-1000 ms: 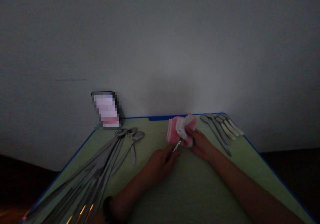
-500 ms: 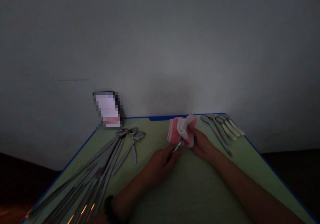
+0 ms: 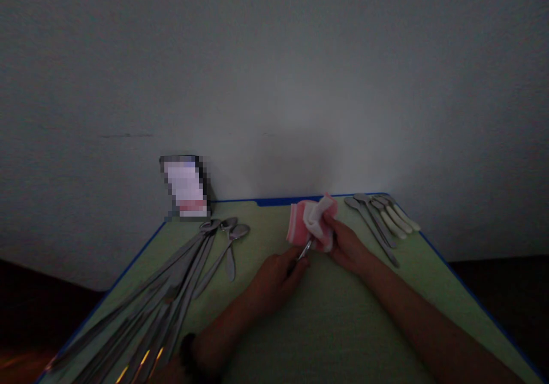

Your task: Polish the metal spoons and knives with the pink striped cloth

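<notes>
Barely anything has shifted in the last second: the same metal utensil (image 3: 305,250) is between the hands, over the desk (image 3: 343,327).
The left hand (image 3: 277,278) grips one end; the right hand (image 3: 346,247) clasps a pink-and-white cloth (image 3: 297,227) hiding the other, so its kind is unclear. The bottom edge cuts off the spoon pile (image 3: 182,275); the phone (image 3: 184,184) is pixelated.

Dim, homelike room: spoons (image 3: 239,232), pink cloth (image 3: 297,227), table (image 3: 343,327) against plain wall (image 3: 274,58)
</notes>
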### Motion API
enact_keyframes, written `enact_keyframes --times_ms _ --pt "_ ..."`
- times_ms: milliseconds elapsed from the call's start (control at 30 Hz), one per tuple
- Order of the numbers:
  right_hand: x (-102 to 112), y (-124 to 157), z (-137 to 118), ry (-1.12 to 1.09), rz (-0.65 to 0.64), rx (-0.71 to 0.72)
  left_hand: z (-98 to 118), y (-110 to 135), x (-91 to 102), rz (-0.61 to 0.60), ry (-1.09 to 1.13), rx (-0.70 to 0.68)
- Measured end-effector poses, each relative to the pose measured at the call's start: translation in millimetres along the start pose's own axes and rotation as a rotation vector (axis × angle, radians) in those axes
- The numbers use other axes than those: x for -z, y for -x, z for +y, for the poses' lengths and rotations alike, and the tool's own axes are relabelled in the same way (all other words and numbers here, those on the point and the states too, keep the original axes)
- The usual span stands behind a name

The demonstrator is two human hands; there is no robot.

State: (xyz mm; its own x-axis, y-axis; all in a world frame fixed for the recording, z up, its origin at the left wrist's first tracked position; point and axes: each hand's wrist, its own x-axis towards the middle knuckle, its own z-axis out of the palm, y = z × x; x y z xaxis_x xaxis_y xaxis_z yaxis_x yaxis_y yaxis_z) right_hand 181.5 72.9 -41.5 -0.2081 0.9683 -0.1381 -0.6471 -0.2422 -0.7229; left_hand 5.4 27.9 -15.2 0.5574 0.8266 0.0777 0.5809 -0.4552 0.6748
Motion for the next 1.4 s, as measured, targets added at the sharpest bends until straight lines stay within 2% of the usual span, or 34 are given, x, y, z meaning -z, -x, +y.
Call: enact_keyframes --times_ms 800,967,1167,1400 --pt "-5.5 1.3 -2.3 -0.051 0.034 -0.012 1.7 0.6 1.5 -0.015 0.011 0.010" --pt "-9.8 3.6 -10.3 -0.204 -0.053 0.065 0.8 -0.1 1.1 -0.020 0.015 0.017" --pt "-8.1 6.4 -16.5 -0.297 -0.101 0.008 1.5 0.1 1.6 -0.022 0.015 0.017" --pt "-8.3 3.5 -7.3 -0.132 0.014 0.006 -0.7 0.2 -0.4 -0.009 0.027 0.019"
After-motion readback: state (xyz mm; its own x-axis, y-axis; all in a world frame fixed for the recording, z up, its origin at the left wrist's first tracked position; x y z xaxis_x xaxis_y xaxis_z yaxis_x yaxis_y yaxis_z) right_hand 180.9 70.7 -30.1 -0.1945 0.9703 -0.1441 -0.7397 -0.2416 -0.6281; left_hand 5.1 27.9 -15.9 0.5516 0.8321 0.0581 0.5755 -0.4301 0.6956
